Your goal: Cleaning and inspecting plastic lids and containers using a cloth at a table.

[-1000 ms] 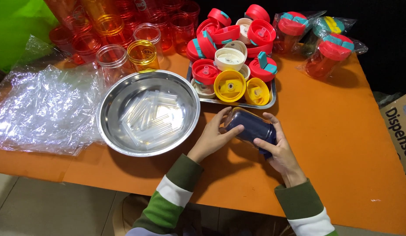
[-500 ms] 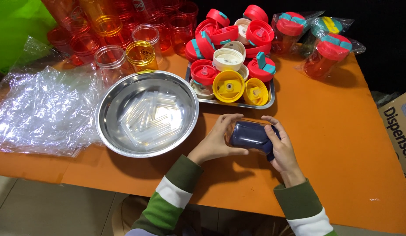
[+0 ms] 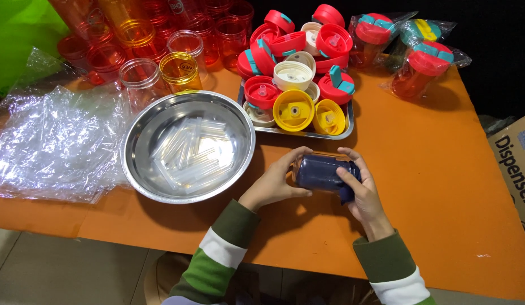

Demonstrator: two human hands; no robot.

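Gripping the dark blue plastic jar (image 3: 322, 172) sideways just below the steel tray of lids (image 3: 341, 133), left hand (image 3: 274, 183) and right hand (image 3: 361, 189) had fingers curled closed around it, seemingly inspecting it before fitting a lid.

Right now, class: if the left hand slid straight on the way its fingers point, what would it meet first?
The left hand points right, fingers already on the dark blue cup lying sideways. Past it, likely the right hand holding the cup's other end.

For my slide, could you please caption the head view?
Both hands hold a dark blue bottle sideways over an orange table.
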